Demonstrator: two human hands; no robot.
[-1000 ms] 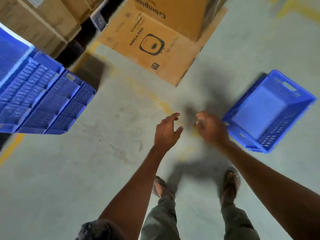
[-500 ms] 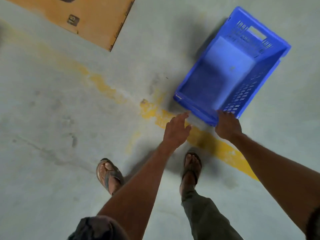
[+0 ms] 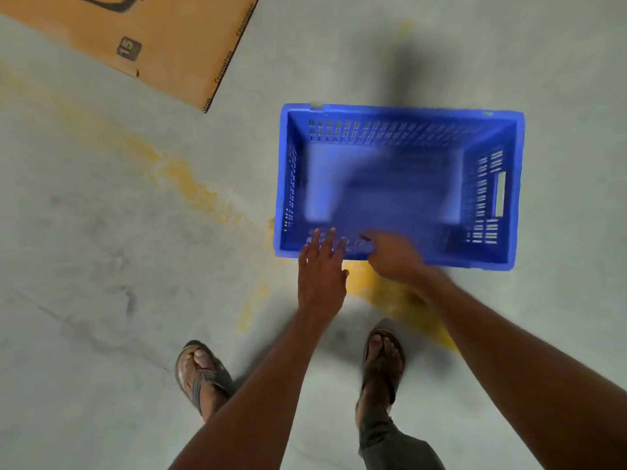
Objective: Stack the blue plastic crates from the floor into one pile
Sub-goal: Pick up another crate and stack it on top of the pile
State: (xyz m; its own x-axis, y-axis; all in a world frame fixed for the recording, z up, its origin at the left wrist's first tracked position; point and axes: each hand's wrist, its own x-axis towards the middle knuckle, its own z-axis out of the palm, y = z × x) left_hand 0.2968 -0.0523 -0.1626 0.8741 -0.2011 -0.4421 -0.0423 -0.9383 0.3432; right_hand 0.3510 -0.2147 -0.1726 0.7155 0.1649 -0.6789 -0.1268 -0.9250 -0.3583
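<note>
Your right hand blurs at the near rim of the crate (grip unreadable); your left hand reaches there, fingers straight. The cut-off cardboard reads "15".

A dark square mark on the flattened cardboard is showing "15". Lettering along its edge is blurring past reading.

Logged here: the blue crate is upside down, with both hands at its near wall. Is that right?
Not quite. The blue crate is open side up, not upside down: the head view looks straight into its empty inside. Both the left hand and the right hand are at its near wall.
</note>
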